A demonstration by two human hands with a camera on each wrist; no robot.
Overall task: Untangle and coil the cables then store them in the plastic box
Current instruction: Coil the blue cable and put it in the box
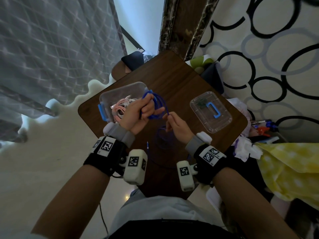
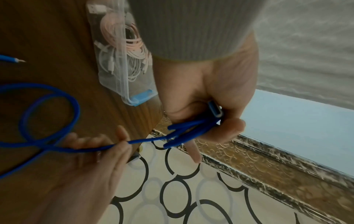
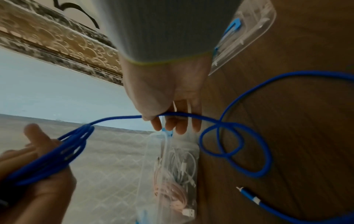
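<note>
My left hand grips several coiled loops of a blue cable above the edge of the clear plastic box. Its USB plug sits in the left palm. My right hand pinches the same blue cable a short way along, just right of the coil. The loose remainder lies in loops on the wooden table, and its free plug end rests near the front. Pink and white coiled cables lie inside the box.
The box's clear lid with a blue handle lies on the table to the right. Clutter, tissue and a yellow dotted cloth crowd the table's right side. A grey quilted bed stands to the left.
</note>
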